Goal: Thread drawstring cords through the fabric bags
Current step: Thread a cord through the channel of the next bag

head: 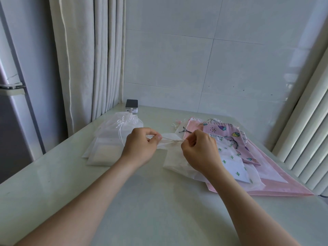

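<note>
Both hands pinch the cord at the white bag mouth on the tabletop, left hand and right hand pulling apart; risk: a hard tug yanks the cord out.

soft, bright daylight, strongest by the blinds on the right, with pale glare on the far tiled wall. shadows on the table are faint. wide-angle bending tilts both side edges; detail is slightly soft.
</note>
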A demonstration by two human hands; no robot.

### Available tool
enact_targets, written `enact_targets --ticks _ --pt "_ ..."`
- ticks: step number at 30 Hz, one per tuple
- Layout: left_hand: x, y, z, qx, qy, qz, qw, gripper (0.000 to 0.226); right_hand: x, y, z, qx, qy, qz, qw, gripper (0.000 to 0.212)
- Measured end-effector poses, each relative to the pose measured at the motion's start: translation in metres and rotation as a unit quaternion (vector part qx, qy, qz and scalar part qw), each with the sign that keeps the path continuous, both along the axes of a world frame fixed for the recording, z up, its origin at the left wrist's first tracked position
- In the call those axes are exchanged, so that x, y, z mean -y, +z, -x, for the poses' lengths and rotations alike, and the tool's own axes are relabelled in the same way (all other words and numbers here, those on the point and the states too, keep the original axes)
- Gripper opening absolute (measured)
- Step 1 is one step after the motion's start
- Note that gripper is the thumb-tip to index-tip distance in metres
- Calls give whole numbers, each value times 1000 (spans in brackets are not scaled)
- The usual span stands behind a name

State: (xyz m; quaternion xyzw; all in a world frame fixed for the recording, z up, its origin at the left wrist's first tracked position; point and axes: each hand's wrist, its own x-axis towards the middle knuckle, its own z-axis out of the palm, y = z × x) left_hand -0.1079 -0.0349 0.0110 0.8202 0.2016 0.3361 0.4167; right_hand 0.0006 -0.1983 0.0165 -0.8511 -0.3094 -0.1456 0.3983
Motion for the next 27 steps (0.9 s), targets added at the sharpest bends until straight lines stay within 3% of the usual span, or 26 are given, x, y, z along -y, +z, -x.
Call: enact_targets --ticks 3,8,17,23,27 --pt "0 2 3 -6 -38 -32 999 14 1 -1 -1 44 15 -13 999 6" --pt "0 4 7 -22 -41 -68 997 34 2 0 -3 23 -4 20 1000 6" --pt "-5 3 5 -1 3 -117 993 34 -3 5 2 0 -96 3 995 13" --pt "-5 2 5 4 31 -152 988 34 2 10 -1 -87 -41 -91 991 12" --pt "-2 0 6 -22 45 -175 983 35 8 12 -4 -202 6 -178 963 11"
